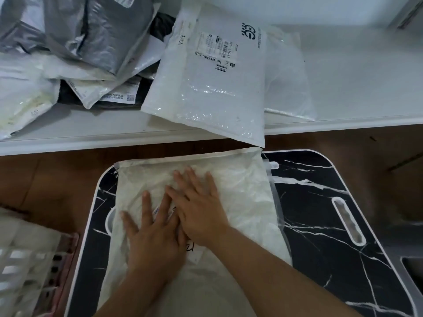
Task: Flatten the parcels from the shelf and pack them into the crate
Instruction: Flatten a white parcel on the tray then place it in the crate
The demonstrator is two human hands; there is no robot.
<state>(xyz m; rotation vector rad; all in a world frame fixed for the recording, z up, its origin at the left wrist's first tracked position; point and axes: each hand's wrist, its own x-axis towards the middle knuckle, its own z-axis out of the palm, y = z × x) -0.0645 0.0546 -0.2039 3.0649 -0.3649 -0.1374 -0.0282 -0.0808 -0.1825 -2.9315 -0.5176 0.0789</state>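
Observation:
A white crinkled parcel (240, 193) lies flat on the black marble-patterned table (320, 202) in front of me. My left hand (153, 239) and my right hand (196, 209) both press down on its middle with fingers spread, the right one overlapping the left. A label on the parcel is partly covered by my hands. On the white shelf (354, 88) beyond, a white mailer with barcodes (210, 88) hangs over the front edge. A heap of grey and white parcels (80, 42) fills the shelf's left side. The pink and white crate (29, 266) sits at the lower left.
A thin clear bag (288, 83) lies under the white mailer on the shelf. The table has a slot handle (348, 220) on its right side. Brown floor (57, 179) shows between shelf and table. A grey edge (412, 271) stands at the far right.

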